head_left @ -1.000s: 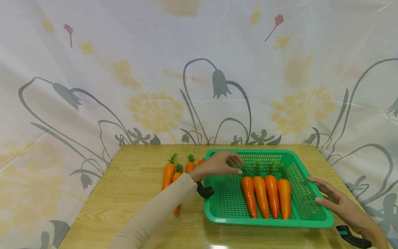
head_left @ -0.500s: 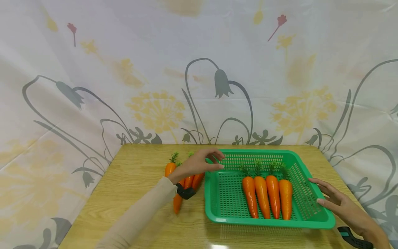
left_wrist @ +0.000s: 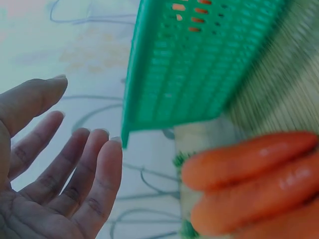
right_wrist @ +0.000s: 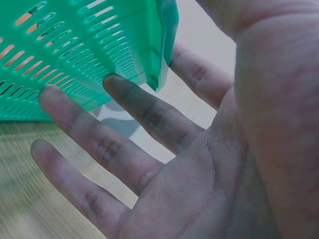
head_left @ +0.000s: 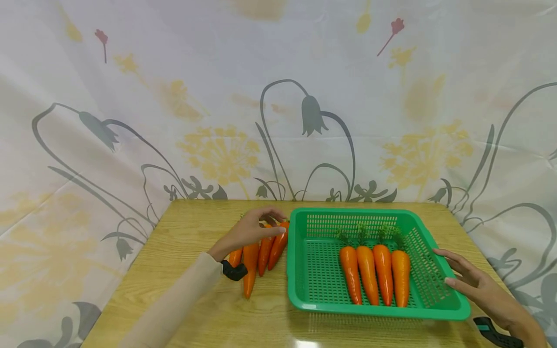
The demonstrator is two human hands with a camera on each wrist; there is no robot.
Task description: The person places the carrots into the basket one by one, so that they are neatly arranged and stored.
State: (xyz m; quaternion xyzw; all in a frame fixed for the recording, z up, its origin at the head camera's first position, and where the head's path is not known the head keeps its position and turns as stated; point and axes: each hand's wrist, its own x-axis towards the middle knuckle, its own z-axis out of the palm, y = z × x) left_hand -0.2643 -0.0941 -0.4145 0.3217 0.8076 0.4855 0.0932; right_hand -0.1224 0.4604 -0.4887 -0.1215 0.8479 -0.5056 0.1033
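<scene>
My left hand [head_left: 250, 231] hovers over the loose carrots [head_left: 264, 251] left of the basket, its fingers relaxed and nothing held. Several of those carrots lie side by side, their green tops partly hidden behind the hand. In the left wrist view the open palm [left_wrist: 65, 194] faces the side of the green basket [left_wrist: 199, 64], with orange carrots [left_wrist: 244, 164] below right. My right hand [head_left: 483, 285] rests at the basket's right rim; the right wrist view shows its spread fingers [right_wrist: 104, 144] against the slotted wall. Inside the green plastic basket [head_left: 311, 307] lies a row of carrots [head_left: 367, 275] with leafy tops toward the back.
The basket stands on a light wooden table [head_left: 187, 241], at its right half. Behind the table hangs a pale cloth [head_left: 217, 96] printed with grey and yellow flowers. Black bands [head_left: 234, 270] sit on both wrists.
My left hand has moved left, from above the basket, past its left rim, to over the loose carrots. The right hand stays at the right rim, and the carrots in the basket lie as before.
</scene>
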